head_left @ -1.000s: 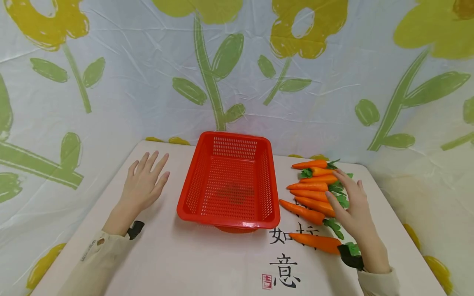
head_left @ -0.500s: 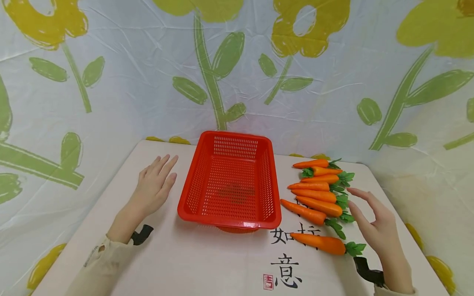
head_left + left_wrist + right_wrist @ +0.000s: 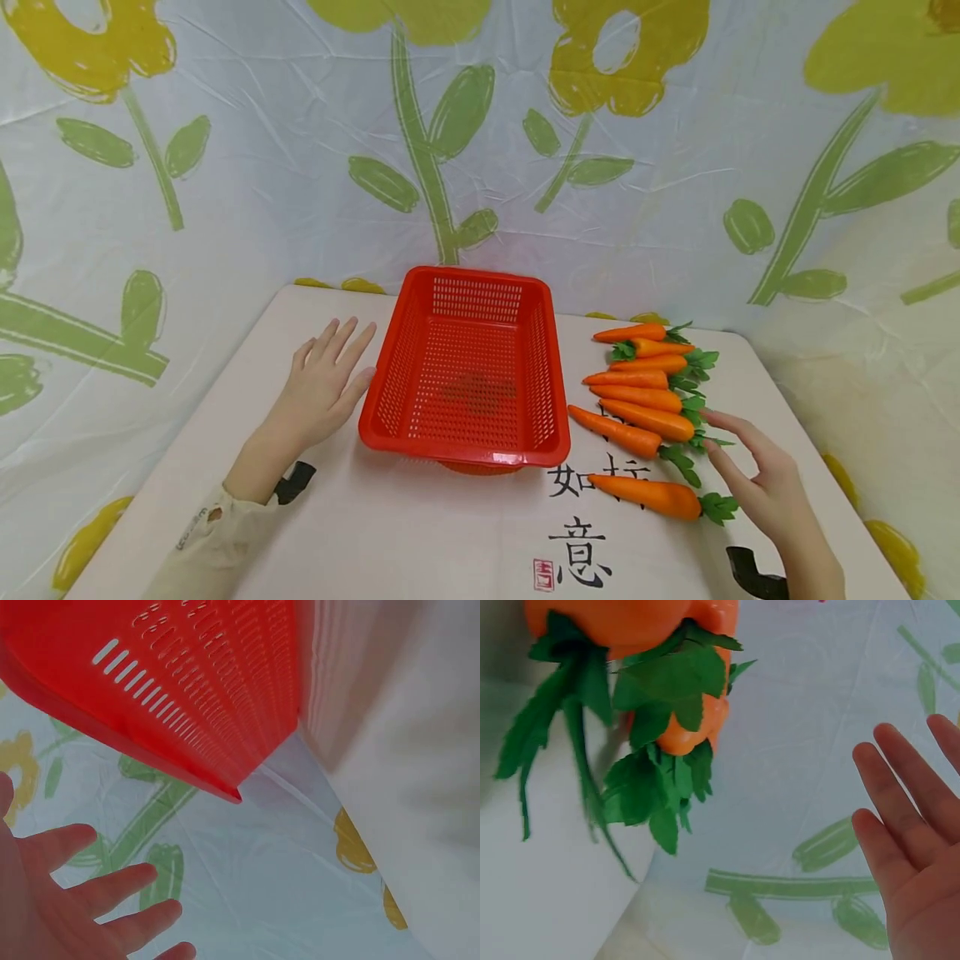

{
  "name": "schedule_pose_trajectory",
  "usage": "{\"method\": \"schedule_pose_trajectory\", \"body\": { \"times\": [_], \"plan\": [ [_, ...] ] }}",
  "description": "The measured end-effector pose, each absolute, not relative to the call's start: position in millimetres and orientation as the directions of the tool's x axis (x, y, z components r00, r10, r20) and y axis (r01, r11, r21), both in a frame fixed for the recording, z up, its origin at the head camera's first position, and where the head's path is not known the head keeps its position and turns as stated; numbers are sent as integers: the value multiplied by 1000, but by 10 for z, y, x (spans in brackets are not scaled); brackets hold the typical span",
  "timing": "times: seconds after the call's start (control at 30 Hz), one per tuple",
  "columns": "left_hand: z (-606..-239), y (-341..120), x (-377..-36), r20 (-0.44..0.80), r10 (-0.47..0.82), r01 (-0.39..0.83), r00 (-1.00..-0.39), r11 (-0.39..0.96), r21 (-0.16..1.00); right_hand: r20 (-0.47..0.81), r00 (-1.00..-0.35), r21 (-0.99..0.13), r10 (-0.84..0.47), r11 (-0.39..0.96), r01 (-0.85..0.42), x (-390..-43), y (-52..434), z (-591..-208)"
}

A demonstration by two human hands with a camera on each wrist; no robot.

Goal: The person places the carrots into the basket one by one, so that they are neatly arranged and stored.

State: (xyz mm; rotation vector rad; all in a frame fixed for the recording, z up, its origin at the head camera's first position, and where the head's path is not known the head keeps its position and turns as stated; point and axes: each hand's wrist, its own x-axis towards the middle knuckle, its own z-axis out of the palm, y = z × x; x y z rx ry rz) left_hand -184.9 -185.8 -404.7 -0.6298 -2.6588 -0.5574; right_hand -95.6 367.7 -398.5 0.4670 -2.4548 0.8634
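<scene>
Green leaves (image 3: pixel 697 440) show right by the fingertips of the right hand (image 3: pixel 772 483) on my head feed, and whether they touch, I can't tell. Thumb and forefinger stand parted with nothing between them: a moderate gap, no hold. Those tops crown eight orange carrots (image 3: pixel 636 397), all right of the red plastic basket (image 3: pixel 442 451): seven bunched side by side, and one loose carrot (image 3: pixel 652 496) nearer the person, lying apart.

Handling, as I judge it: the foliage looks like fabric, so I'd bet on imitation carrots, light, firm and smooth enough to roll, hardly fragile. I'd pinch across the thick shoulder just below the leaves; the tops look too floppy to trust.

Over to the left hand (image 3: pixel 322 400): fingers spread, holding nothing, thumb just beside the basket's rim, contact unclear from here.

Against a second ago, then! The right hand was over the bunch, covering some tops; now it's lower and farther right, and the loose carrot's leaves show whole. The left hand has slid in toward the basket from farther out. Basket and carrots lie where they lay.
</scene>
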Motion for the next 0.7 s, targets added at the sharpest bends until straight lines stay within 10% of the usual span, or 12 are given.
{"method": "schedule_pose_trajectory", "body": {
  "times": [0.7],
  "plan": [
    [-4093,-1698,-1780,367,411,525,-834,795,302,129,-973,-485,-192,843,-231,-806,3780,-4205]
  ]
}}
